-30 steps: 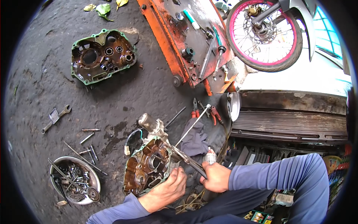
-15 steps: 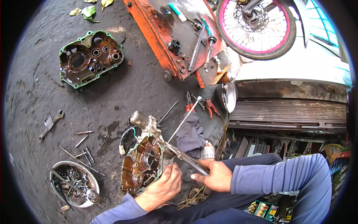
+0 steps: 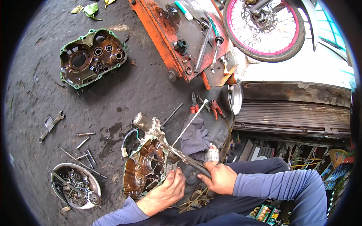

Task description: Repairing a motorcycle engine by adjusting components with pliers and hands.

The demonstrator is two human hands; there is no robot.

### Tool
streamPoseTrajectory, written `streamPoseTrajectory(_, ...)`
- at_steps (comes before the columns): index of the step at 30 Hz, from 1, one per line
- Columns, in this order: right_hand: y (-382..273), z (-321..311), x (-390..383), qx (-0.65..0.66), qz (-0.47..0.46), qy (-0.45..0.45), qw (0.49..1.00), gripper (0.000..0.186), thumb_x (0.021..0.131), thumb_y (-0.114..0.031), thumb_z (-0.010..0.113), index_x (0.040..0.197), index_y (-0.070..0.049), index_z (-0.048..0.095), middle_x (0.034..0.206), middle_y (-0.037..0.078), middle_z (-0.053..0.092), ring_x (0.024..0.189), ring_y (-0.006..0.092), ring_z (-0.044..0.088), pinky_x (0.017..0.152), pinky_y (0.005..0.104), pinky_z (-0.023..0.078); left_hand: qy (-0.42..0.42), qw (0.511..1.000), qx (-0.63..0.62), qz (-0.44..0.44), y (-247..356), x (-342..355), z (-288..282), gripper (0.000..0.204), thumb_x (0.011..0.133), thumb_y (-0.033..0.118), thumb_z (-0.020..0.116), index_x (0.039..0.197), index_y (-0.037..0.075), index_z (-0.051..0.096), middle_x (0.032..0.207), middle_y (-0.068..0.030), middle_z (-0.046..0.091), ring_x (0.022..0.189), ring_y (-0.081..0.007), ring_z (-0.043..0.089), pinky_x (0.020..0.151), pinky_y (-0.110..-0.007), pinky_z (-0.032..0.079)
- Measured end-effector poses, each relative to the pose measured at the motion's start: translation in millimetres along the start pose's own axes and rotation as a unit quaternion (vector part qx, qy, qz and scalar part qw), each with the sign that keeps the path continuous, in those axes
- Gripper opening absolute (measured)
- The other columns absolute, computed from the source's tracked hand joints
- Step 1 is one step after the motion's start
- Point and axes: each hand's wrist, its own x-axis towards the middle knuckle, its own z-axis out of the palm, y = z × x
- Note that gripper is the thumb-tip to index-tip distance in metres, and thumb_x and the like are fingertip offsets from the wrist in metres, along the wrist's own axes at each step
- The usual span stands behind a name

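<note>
My left hand (image 3: 166,194) is closed on the lower right edge of an oily engine case (image 3: 139,169), fingers curled against the casting. My right hand (image 3: 220,179) grips the handle of a long steel tool (image 3: 188,160), whose far end meets the upper right of the case. A silver cylindrical housing (image 3: 145,124) sticks up from the case, with a wire and plug (image 3: 124,150) beside it. Behind the tool lie a thin silver bar (image 3: 192,122), a grey rag (image 3: 194,143) and a can (image 3: 212,152).
Another case half (image 3: 92,56) lies at upper left, above a wrench (image 3: 51,126) and a bowl of parts (image 3: 56,169). An orange metal stand (image 3: 156,45) holds tools. Pliers (image 3: 217,109) lie near it. A motorbike wheel (image 3: 266,56) and a ribbed step (image 3: 290,115) are at right.
The view has shifted slightly, moving the floor and case up and left in the picture. My right hand and the steel tool have moved slightly relative to the case; my left hand stays on it.
</note>
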Motion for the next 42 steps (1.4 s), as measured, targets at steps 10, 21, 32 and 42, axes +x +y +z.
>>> streamPoseTrajectory(10,77,50,77,0.050,-0.121,-0.016,0.991,0.034,0.077,-0.013,0.065,0.104,-0.005,0.047,0.083,0.019,0.062,0.077,0.0414,0.062,0.068,0.0465,0.050,-0.011,0.998,0.054,-0.027,3,2,-2,0.024,0.080,0.025,0.052,0.093,0.010,0.067,0.104,-0.0035,0.062,0.112,-0.0189,0.054,0.101,-0.036,0.036)
streamPoseTrajectory(21,89,76,109,0.107,-0.155,0.009,0.982,0.069,0.063,0.005,0.051,0.132,0.004,0.044,0.118,0.024,0.056,0.113,0.0403,0.053,0.101,0.0389,0.042,-0.046,0.997,0.021,-0.063,12,5,-3,0.020,0.077,0.023,0.056,0.091,0.013,0.067,0.109,-0.0013,0.062,0.113,-0.0163,0.054,0.096,-0.032,0.041)
streamPoseTrajectory(32,130,141,132,0.568,-0.222,-0.336,0.718,0.065,0.058,-0.001,0.054,0.123,-0.002,0.049,0.130,0.009,0.047,0.135,0.0236,0.035,0.113,0.0416,0.024,0.009,0.997,-0.015,-0.081,21,11,-11,0.015,0.077,0.022,0.063,0.090,0.014,0.064,0.111,-0.0022,0.062,0.109,-0.0188,0.058,0.092,-0.035,0.044)
streamPoseTrajectory(42,159,74,45,0.693,-0.249,-0.331,0.590,0.038,0.059,-0.021,0.066,0.092,-0.005,0.058,0.145,0.017,0.035,0.144,0.0290,0.016,0.115,0.0408,0.009,-0.197,0.974,0.057,-0.093,-143,50,20,0.061,0.067,0.003,0.067,0.126,0.007,0.051,0.114,-0.0137,0.060,0.114,-0.0318,0.054,0.093,-0.044,0.044)
